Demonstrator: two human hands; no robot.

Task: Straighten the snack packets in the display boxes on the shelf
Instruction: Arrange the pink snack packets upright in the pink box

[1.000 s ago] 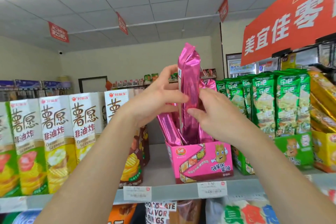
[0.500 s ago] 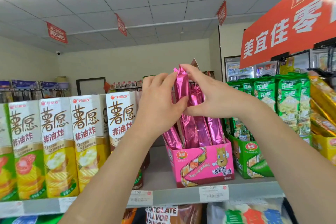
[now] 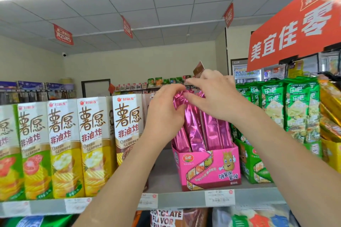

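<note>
A pink display box (image 3: 206, 167) stands on the shelf (image 3: 180, 201) with several shiny magenta snack packets (image 3: 193, 131) upright in it. My left hand (image 3: 164, 114) pinches the crumpled top of the leftmost packets, fingers curled over the foil. My right hand (image 3: 215, 96) lies across the tops of the packets further right, fingers pressing down on them. A brown packet tip (image 3: 199, 69) pokes up behind my right hand.
Tall white-and-yellow snack cartons (image 3: 62, 145) line the shelf to the left. A green display box (image 3: 256, 164) with green packets (image 3: 276, 105) sits just right of the pink box, then yellow packets (image 3: 330, 116). A red sign (image 3: 295, 29) hangs above right.
The tall magenta packet held above the box a second ago has gone down into the box among the others. Both hands now rest at the packet tops, lower than before.
</note>
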